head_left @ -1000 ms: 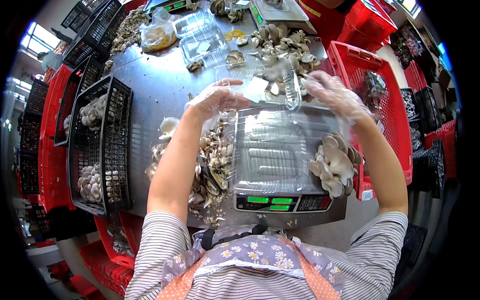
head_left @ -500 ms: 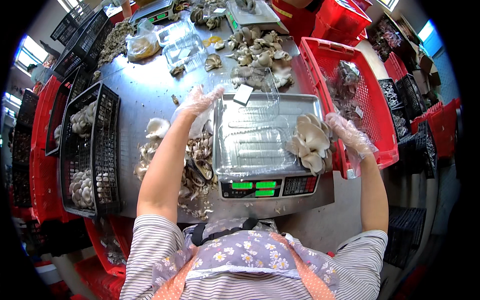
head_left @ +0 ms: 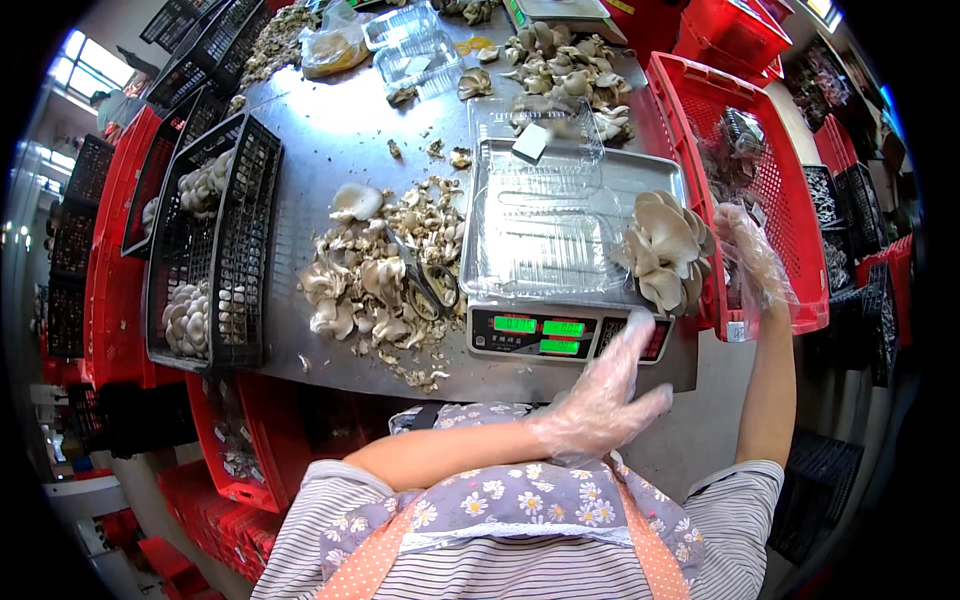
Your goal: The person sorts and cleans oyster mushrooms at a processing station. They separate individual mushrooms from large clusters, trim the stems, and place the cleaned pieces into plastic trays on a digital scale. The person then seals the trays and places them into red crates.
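Both my hands wear clear plastic gloves. My left hand [head_left: 600,400] is open, its fingers stretched toward the keypad of the scale [head_left: 525,330] and the thumb held apart. My right hand [head_left: 752,255] lies open with nothing plainly in it, over the near left wall of the red crate [head_left: 680,85]. A large oyster mushroom cluster [head_left: 665,250] rests at the right side of the scale's pan, apart from both hands. On the pan lies a clear plastic clamshell box [head_left: 545,245], lid folded back, with a white label [head_left: 530,143] on the lid.
Left of the scale is a pile of mushroom pieces [head_left: 375,285] with black-handled scissors [head_left: 432,290] in it. A black crate [head_left: 245,250] of mushrooms stands farther left. More mushrooms [head_left: 570,65], clear boxes [head_left: 420,60] and a second scale [head_left: 565,12] lie at the back.
My left hand has left the clamshell lid and come back toward me and right, near the scale's keypad. My right hand stays near the red crate. The view has shifted.
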`<action>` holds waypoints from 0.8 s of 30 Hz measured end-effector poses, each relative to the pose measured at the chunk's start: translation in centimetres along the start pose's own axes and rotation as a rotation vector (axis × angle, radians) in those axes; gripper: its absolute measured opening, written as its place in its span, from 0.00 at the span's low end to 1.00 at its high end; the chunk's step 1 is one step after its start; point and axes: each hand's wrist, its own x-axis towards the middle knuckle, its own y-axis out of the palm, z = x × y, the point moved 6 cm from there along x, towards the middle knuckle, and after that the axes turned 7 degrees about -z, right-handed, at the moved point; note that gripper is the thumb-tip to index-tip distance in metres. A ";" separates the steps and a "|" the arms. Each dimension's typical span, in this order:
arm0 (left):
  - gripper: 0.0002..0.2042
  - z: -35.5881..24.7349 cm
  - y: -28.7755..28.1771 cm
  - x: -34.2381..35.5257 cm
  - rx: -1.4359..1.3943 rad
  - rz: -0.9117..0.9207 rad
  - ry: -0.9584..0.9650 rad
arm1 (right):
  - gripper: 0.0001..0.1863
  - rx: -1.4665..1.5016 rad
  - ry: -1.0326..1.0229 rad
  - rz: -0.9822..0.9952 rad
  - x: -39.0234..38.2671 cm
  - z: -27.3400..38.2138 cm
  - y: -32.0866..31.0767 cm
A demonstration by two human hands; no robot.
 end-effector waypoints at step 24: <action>0.42 2.6 5.2 7.6 -0.882 -0.334 -0.224 | 0.22 -0.163 -0.504 0.068 -0.5 -0.1 3.8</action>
